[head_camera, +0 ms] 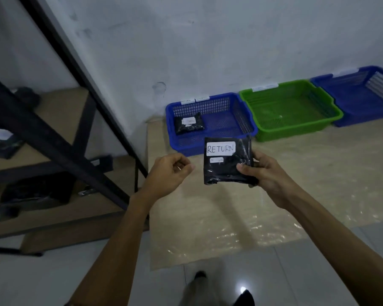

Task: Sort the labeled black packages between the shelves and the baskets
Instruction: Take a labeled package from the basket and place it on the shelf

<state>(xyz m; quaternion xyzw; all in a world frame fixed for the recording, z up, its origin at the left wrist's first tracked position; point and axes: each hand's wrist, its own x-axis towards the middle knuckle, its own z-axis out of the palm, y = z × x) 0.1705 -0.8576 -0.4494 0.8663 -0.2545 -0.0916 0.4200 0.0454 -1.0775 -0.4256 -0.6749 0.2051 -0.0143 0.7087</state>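
Observation:
My right hand [266,173] grips a black package [223,168] by its right edge, held up in front of me; its white label reads RETURN. My left hand [168,173] hovers just left of the package, fingers loosely curled, holding nothing and not touching it. Beyond the package stands a blue basket [245,115] with one labeled black package [189,123] lying in its left part. Next to that basket on the right is a green basket [292,129], then another blue basket [360,113]. More black packages [36,193] lie on the shelves at left.
A dark metal shelf frame [53,138] with wooden boards fills the left side. The baskets stand along a white wall on a plastic-covered board [230,228] on the tiled floor. My feet [245,297] show at the bottom.

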